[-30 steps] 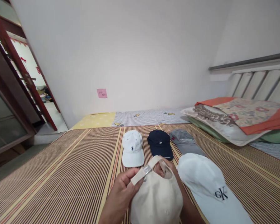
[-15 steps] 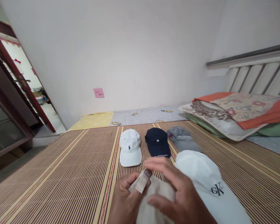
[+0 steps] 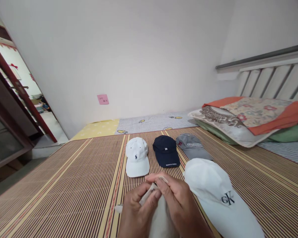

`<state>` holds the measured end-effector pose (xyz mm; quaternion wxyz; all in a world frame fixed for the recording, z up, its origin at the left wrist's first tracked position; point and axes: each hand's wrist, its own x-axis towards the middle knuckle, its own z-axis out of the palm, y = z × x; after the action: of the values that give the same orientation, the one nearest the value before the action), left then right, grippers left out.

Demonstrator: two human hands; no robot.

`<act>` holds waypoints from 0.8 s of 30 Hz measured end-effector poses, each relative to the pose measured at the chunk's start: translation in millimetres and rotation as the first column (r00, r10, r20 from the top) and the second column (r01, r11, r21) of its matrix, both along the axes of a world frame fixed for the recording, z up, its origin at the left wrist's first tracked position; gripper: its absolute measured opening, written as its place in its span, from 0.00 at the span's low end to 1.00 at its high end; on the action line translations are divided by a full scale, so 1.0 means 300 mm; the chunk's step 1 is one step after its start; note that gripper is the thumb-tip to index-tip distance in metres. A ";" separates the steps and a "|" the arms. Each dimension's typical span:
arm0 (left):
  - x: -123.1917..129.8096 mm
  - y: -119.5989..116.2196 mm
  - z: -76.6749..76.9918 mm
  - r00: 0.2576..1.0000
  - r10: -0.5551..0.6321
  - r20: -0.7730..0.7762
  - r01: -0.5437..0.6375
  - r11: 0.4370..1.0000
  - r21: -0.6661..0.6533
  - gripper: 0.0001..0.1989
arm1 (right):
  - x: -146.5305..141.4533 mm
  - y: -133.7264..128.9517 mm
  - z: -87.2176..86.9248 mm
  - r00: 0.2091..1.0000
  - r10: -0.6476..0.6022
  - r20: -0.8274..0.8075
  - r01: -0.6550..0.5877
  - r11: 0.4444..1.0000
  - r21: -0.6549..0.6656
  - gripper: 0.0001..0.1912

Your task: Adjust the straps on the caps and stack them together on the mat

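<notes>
- A beige cap (image 3: 161,223) is held at the near middle of the scene, above the striped mat (image 3: 64,185); much of it is covered by the two hands.
- The fingers of the left hand (image 3: 140,208) are closed on the beige cap, its edge being pinched by thumb and forefinger.
- The fingers of the right hand (image 3: 180,201) are bent around the cap's far edge and gripped on its fabric, close beside the left thumb; some fingertips are hidden.
- A small glint of metal is seen at the pinched edge, and a pale flat end (image 3: 118,208) is shown left of the left hand; what it belongs to cannot be told.
- A white cap with a small dark figure (image 3: 137,157) is placed on the mat beyond the hands.
- To its right, a navy cap (image 3: 166,150) is set, and farther right a grey cap (image 3: 193,145) is laid close beside it.
- A larger white cap marked CK (image 3: 213,185) is rested near and to the right, just beside the right hand.
</notes>
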<state>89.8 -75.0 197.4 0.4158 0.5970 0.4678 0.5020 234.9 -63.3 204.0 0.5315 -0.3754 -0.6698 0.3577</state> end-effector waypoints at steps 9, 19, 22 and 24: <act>-0.016 0.008 -0.012 0.995 -0.063 0.076 0.070 0.994 -0.086 0.17 | 0.044 0.037 -0.007 0.982 0.030 -0.186 -0.066 0.980 -0.190 0.25; -0.024 0.002 -0.010 0.964 -0.100 0.246 0.154 0.965 -0.212 0.20 | 0.145 0.056 -0.062 0.976 0.182 0.121 -0.153 0.965 -0.214 0.21; -0.024 -0.002 -0.006 0.962 -0.118 0.248 0.175 0.959 -0.223 0.20 | 0.146 0.060 -0.051 0.975 0.195 0.105 -0.177 0.972 -0.156 0.18; -0.029 -0.004 -0.003 0.965 -0.132 0.229 0.183 0.959 -0.218 0.20 | 0.140 0.064 -0.033 0.969 0.229 0.091 -0.219 0.970 -0.107 0.16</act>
<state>81.2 -76.1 196.5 0.5703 0.5215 0.4282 0.4684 276.8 -44.2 194.0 0.4339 -0.3402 -0.7165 0.4274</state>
